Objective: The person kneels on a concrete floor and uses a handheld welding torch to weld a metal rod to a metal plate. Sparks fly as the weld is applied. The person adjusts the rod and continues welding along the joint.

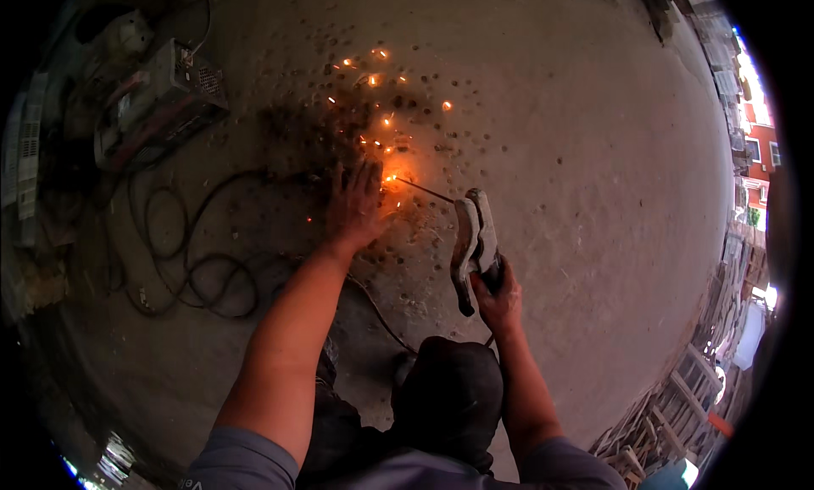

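My right hand (498, 297) is closed round the handle of a welding electrode holder (476, 236), a pale, worn clamp with two jaws. A thin welding rod (426, 190) sticks out of its jaws toward the left. At the rod's tip is a bright orange glow (393, 179), and sparks (373, 80) fly away from it over the floor. Just left of the glow, my left hand (358, 208) reaches forward, palm down, with its fingers stretched out. What lies under those fingers is too dark to make out.
A boxy welding machine (161, 108) stands at the far left. Looped black cable (191, 270) lies on the concrete floor (593, 193) left of my arm. Another cable (381, 314) runs near my knees. Stacked wood (678, 397) lines the right edge. Small dark spots dot the floor around the sparks.
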`<state>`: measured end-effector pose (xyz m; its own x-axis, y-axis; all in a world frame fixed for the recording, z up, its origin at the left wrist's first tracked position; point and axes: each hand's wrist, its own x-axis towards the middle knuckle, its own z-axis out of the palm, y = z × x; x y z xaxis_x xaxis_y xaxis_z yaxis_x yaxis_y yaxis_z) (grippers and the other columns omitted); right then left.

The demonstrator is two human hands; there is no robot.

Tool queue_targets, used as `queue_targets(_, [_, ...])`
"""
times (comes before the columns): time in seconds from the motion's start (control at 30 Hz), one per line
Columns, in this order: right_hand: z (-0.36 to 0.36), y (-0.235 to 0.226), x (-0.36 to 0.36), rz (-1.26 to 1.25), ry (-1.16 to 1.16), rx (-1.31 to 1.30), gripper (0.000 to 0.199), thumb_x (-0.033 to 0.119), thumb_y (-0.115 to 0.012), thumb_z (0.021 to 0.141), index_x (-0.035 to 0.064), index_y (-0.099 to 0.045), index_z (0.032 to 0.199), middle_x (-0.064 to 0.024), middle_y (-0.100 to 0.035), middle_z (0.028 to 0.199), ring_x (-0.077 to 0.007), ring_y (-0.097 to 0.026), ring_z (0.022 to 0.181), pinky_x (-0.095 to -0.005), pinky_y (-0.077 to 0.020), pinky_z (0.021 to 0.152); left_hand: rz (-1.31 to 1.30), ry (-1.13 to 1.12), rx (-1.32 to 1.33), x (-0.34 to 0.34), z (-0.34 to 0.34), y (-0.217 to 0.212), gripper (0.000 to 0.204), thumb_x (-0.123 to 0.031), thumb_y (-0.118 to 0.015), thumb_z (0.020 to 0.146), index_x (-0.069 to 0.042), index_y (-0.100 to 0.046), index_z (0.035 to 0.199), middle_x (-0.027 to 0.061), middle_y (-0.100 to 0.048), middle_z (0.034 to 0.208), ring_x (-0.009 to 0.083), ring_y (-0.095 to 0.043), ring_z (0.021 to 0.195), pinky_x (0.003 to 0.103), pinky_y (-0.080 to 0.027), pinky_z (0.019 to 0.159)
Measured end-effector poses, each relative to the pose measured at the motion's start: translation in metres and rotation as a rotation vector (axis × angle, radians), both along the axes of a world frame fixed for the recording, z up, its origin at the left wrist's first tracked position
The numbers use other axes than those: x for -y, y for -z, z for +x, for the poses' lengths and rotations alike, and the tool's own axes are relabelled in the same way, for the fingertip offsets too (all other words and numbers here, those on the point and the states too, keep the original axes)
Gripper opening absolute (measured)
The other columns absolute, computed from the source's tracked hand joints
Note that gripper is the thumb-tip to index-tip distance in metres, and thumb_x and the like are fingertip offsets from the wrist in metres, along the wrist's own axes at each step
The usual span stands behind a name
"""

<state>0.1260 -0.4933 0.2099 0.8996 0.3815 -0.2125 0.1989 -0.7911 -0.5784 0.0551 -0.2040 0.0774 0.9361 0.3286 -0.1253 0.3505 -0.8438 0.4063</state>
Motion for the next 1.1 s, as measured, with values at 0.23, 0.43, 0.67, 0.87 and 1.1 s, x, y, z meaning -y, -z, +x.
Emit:
queue_targets(0.23, [-0.004, -0.001, 0.000, -0.012, -0.014, -0.078, 0.057, 0.024, -0.082, 0.083, 0.0048, -0.061, 0.133, -0.0218, -0.076, 0.099, -0.0375, -0.076, 0.093, -0.0438, -0.0595, 0.081, 0.018, -0.047, 0.011, -0.007, 0.002, -0.028, 0.103, -0.062, -0.070, 0.086, -0.006, -0.029, 0.161, 0.0134, -0.037, 0.164, 0.0281, -0.029, 0.156, 0.058, -0.011, 0.129])
queue_targets(0.43, [-0.005, -0.005, -0.009, -0.069, -0.036, -0.115, 0.057, 0.026, -0.080, 0.084, 0.0082, -0.060, 0.135, -0.0224, -0.075, 0.102, -0.0392, -0.074, 0.095, -0.0457, -0.0591, 0.081, 0.063, -0.049, -0.056, -0.010, 0.001, -0.023, 0.103, -0.061, -0.070, 0.087, -0.008, -0.026, 0.163, 0.0109, -0.035, 0.165, 0.0261, -0.027, 0.157, 0.056, -0.009, 0.130])
queue_targets(0.67, [-0.004, 0.000, -0.009, -0.069, -0.067, -0.096, 0.056, 0.024, -0.076, 0.085, 0.0083, -0.059, 0.136, -0.0239, -0.075, 0.102, -0.0421, -0.073, 0.095, -0.0470, -0.0586, 0.080, 0.020, -0.060, -0.048, -0.005, 0.004, -0.021, 0.099, -0.055, -0.070, 0.088, -0.006, -0.027, 0.162, 0.0108, -0.035, 0.166, 0.0257, -0.024, 0.158, 0.055, -0.009, 0.131])
queue_targets(0.87, [-0.004, 0.002, -0.010, -0.074, -0.070, -0.109, 0.056, 0.024, -0.076, 0.085, 0.0086, -0.059, 0.136, -0.0242, -0.074, 0.103, -0.0423, -0.073, 0.096, -0.0473, -0.0586, 0.080, -0.011, -0.064, -0.066, -0.003, 0.005, -0.020, 0.102, -0.052, -0.074, 0.086, -0.005, -0.026, 0.162, 0.0106, -0.033, 0.167, 0.0264, -0.023, 0.158, 0.055, -0.009, 0.131])
queue_targets(1.1, [-0.002, 0.002, -0.013, -0.079, -0.086, -0.109, 0.056, 0.025, -0.075, 0.085, 0.0090, -0.059, 0.136, -0.0237, -0.074, 0.105, -0.0421, -0.073, 0.097, -0.0476, -0.0585, 0.081, -0.006, -0.007, 0.006, 0.004, 0.003, -0.013, 0.111, -0.047, -0.084, 0.076, -0.005, -0.026, 0.161, 0.0136, -0.034, 0.166, 0.0305, -0.030, 0.154, 0.056, -0.016, 0.128])
